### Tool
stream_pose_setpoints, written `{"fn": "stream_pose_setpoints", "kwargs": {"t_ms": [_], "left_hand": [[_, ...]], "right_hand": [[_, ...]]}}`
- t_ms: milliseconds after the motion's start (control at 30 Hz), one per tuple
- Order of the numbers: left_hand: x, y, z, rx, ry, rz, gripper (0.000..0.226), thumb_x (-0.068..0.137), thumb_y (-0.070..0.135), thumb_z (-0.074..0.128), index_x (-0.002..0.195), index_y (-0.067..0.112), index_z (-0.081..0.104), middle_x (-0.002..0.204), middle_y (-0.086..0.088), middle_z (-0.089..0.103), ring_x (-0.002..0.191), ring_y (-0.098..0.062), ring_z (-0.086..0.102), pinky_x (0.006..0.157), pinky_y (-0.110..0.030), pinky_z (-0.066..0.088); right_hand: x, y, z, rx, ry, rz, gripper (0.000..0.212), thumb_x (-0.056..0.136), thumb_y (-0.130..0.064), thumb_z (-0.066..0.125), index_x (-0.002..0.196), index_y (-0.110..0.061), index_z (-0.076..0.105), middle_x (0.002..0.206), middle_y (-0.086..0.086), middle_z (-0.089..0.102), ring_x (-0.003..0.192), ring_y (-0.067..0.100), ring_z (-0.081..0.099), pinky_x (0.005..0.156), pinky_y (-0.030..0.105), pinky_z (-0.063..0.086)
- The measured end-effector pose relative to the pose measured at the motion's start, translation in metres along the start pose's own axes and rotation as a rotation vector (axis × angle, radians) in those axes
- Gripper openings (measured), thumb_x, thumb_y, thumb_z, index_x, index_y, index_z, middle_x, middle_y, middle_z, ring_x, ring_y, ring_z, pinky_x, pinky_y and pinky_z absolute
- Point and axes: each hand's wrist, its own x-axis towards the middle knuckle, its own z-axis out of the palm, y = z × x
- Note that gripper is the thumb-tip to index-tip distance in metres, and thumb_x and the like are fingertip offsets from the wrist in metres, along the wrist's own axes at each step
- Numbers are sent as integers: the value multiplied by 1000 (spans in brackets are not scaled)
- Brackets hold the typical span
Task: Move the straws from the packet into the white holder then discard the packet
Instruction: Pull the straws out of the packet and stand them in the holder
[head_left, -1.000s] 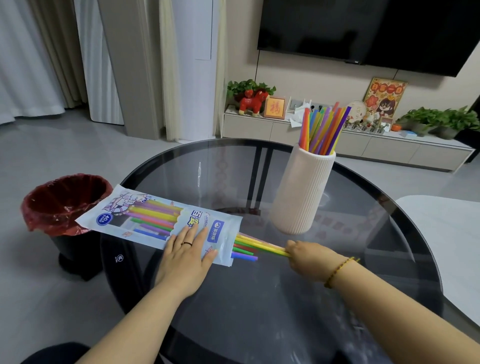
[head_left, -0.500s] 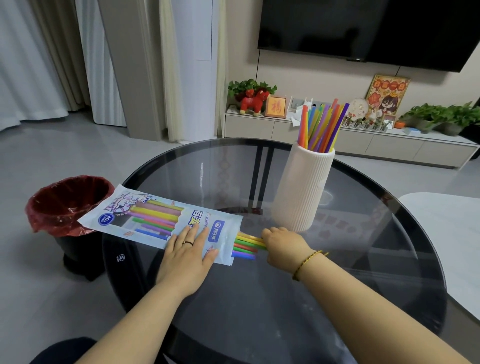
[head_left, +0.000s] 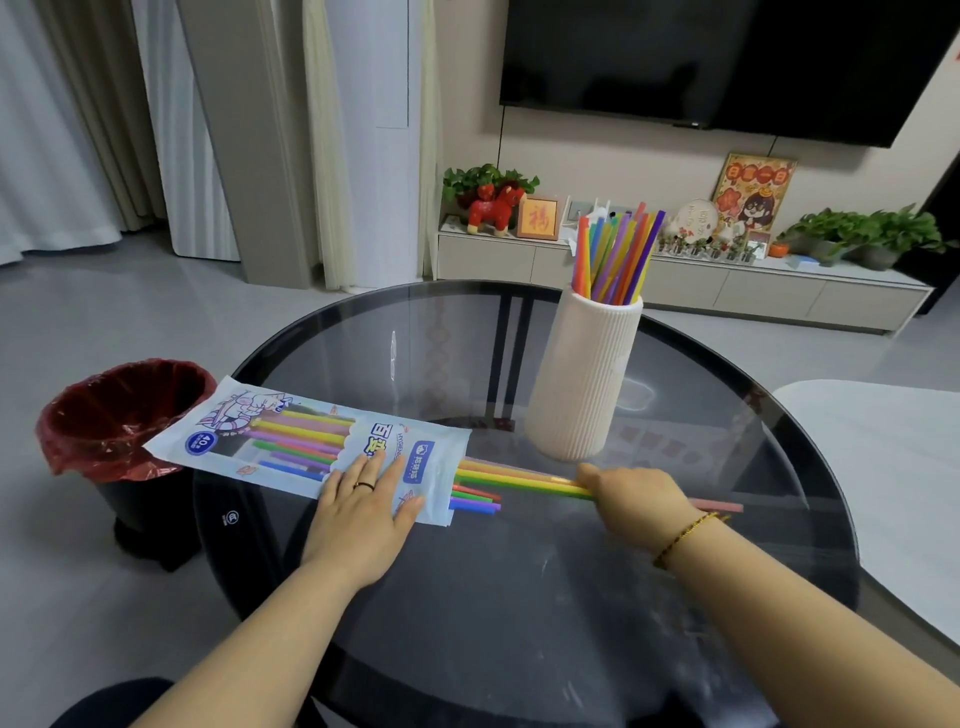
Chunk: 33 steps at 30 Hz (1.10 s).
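The packet (head_left: 311, 444) lies flat on the dark glass surface (head_left: 519, 597), its far end jutting over the left edge toward the red-lined bin (head_left: 119, 415) on the floor, its open mouth pointing right. Coloured straws show through its clear window, and short ends of red, green, purple and blue ones poke out of the mouth. A few longer straws (head_left: 519, 480), yellow, orange and green, are drawn partway out and run right into the right hand (head_left: 636, 501), whose fingers are curled closed around them; a pink end sticks out past the wrist, which wears a gold bracelet. The left hand (head_left: 363, 512) lies palm down on the packet near its mouth, fingers spread flat and gripping nothing, a ring on one. Just behind the pulled straws stands the white holder (head_left: 584, 379), ribbed and upright, with a bunch of coloured straws (head_left: 615, 254) fanning from its top.
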Motion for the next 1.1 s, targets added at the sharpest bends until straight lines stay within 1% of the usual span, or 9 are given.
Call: {"fn": "stream_pose_setpoints", "kwargs": {"t_ms": [200,300,467,600,733,800,867,1000,1100], "left_hand": [[-1,1,-2,-25,-9,-10,55,93,45,19,142,26,2,155,1,1,142,-15,-2,115,-34,-4],[0,1,-4,-81,7,-18,55,93,43,26,142,23,9,155,0,8,142,-17,4,116,-35,1],[-7,21,-26,-548,221,-95,49,90,20,46,136,13,31,144,-11,37,133,-29,30,110,-40,22],[-27,61,-54,-636,445,191,40,84,12,49,124,11,49,129,-11,52,123,-29,41,108,-35,24],[-42,93,-61,-400,242,485,61,78,36,57,133,22,36,140,3,41,128,-18,35,109,-24,13],[-44,99,-54,-283,52,431,69,79,43,57,138,31,22,145,8,32,129,-17,34,106,-27,23],[-44,102,-47,-251,-48,326,59,83,40,52,135,33,25,138,4,42,120,-21,44,95,-31,35],[-43,100,-39,-318,-76,241,10,89,26,40,87,22,49,86,-7,58,83,-29,54,66,-31,36],[-41,94,-35,-493,-112,236,30,91,28,42,61,26,35,61,2,42,57,-17,40,55,-30,30]], "right_hand": [[-43,43,-22,-62,24,56,27,92,-12,36,117,-20,42,105,4,64,91,25,62,76,32,49],[-59,56,-34,-87,89,76,28,92,-9,35,117,-20,41,91,4,61,80,24,59,68,30,45],[-74,63,-48,-137,158,57,27,93,-11,35,116,-22,44,77,-3,53,71,21,52,65,30,43],[-73,54,-56,-182,175,-14,28,92,-9,35,114,-21,46,94,1,63,78,23,56,64,29,38],[-65,36,-62,-223,169,-103,23,92,-11,38,112,-17,48,101,5,65,90,26,61,74,34,47],[-61,26,-64,-252,179,-137,21,92,-11,39,110,-16,48,100,6,64,89,27,61,73,35,46],[-59,17,-67,-281,186,-172,21,91,-9,40,109,-14,48,99,7,64,88,29,61,69,35,43],[-57,3,-78,-339,283,-234,17,89,-10,44,105,-13,50,100,8,65,92,29,57,75,34,34],[-58,5,-76,-439,708,-194,41,69,-18,69,109,-20,61,105,7,70,101,30,61,91,44,47]]}}
